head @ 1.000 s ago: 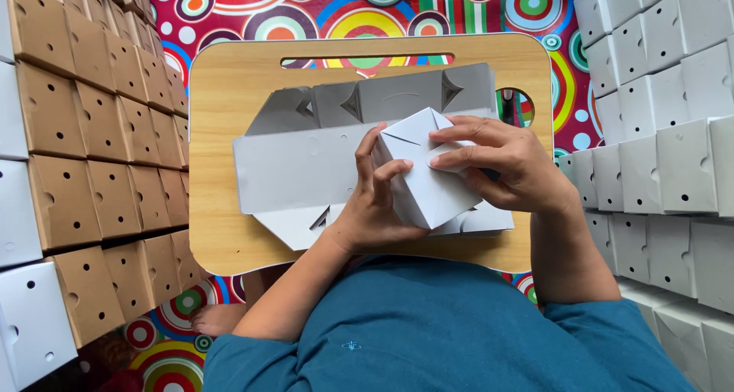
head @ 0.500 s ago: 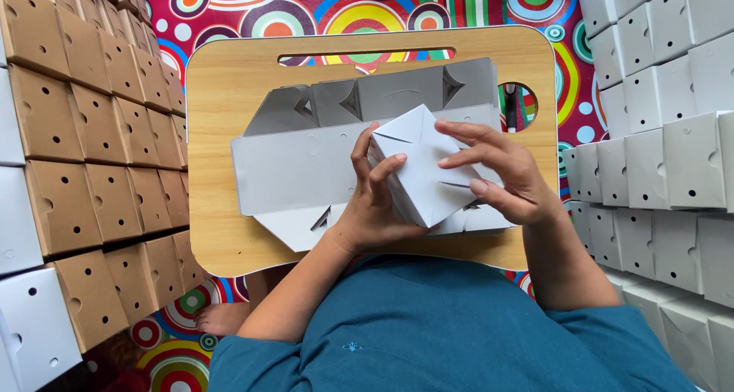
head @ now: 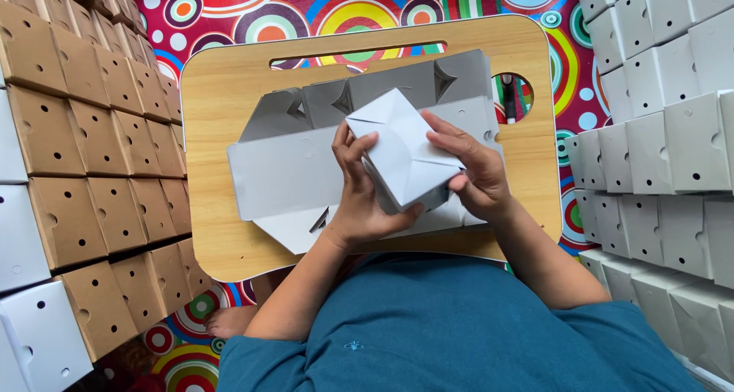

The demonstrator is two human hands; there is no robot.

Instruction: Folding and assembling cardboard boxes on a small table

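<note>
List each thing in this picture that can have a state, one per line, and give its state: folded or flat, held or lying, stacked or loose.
White box: folded up, held above the board.
Left hand: gripping the box's left side.
Right hand: gripping the box's right side.
Flat grey blanks: unfolded, lying in a pile.
Wooden lap board: lying level, bearing the blanks.
Brown boxes: folded, stacked in rows.
White boxes: folded, stacked in rows.

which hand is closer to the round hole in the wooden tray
Right. The right hand grips the white folded box on the side just below and left of the round hole; the left hand holds the box's far side, further away.
</note>
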